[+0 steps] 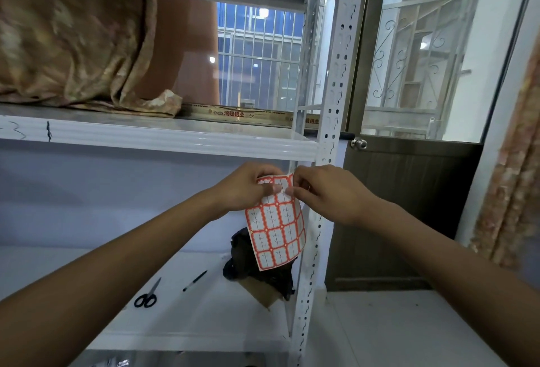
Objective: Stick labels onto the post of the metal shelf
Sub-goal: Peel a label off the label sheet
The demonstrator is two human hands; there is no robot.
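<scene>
A sheet of red-bordered white labels [276, 225] hangs in front of the white shelf, just left of the perforated metal post [336, 74]. My left hand [248, 188] pinches the sheet's top edge from the left. My right hand [324, 194] pinches a label at the sheet's top right corner with thumb and forefinger. Both hands are level with the underside of the middle shelf board [163, 135], and the right hand covers part of the post. Handwritten marks show on the labels.
On the lower shelf lie black-handled scissors [147, 296], a black pen [195, 280] and a black bag on cardboard [257, 270]. Patterned cloth [76, 51] fills the upper shelf's left. A brown door with a knob [358, 143] stands right of the post.
</scene>
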